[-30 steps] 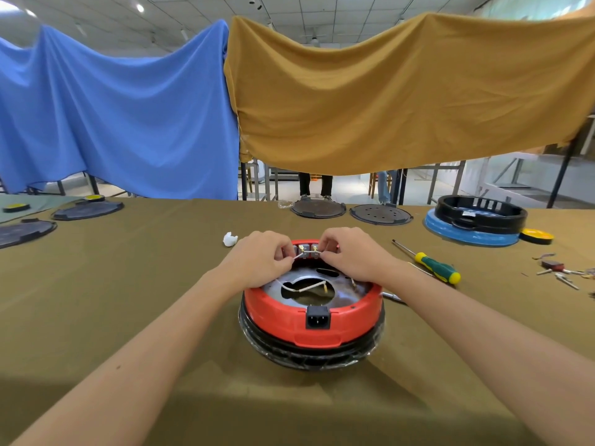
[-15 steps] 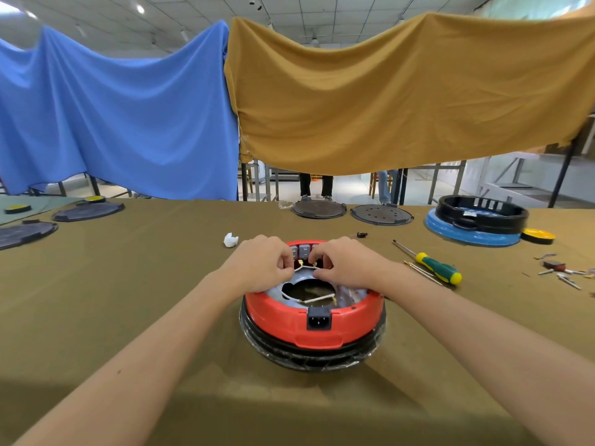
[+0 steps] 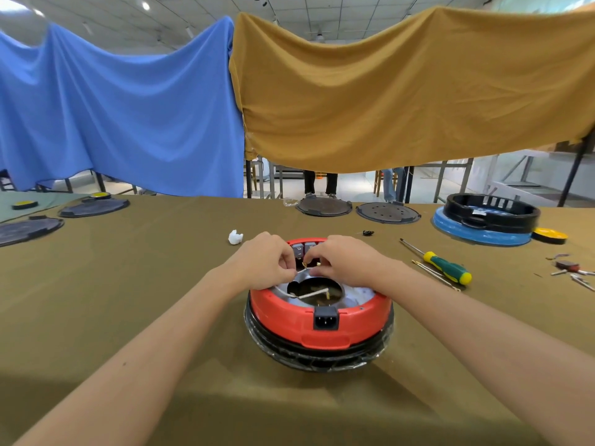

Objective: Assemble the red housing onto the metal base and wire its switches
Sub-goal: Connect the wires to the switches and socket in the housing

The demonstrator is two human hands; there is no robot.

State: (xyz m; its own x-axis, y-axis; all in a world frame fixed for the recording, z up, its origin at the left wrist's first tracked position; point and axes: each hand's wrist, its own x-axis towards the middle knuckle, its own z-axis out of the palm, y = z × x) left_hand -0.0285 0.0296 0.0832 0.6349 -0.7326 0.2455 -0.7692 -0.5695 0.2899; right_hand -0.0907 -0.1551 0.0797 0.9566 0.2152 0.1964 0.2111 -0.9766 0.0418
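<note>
Your left hand [image 3: 262, 260] pinches the white wire [image 3: 301, 271]; your right hand [image 3: 343, 260] grips its terminal. Pull sideways and it may miss the switches [image 3: 304, 249].

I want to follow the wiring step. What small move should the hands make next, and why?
Probably push the brass terminal onto a grey switch. Both the left hand and right hand pinch the white wire just below the switches in the red housing.

A round red housing [image 3: 322, 320] sat upright on its metal base [image 3: 291, 286] before me. Grey switches [image 3: 304, 251] lined its far rim. A white wire [image 3: 310, 294] crossed the centre opening.
</note>
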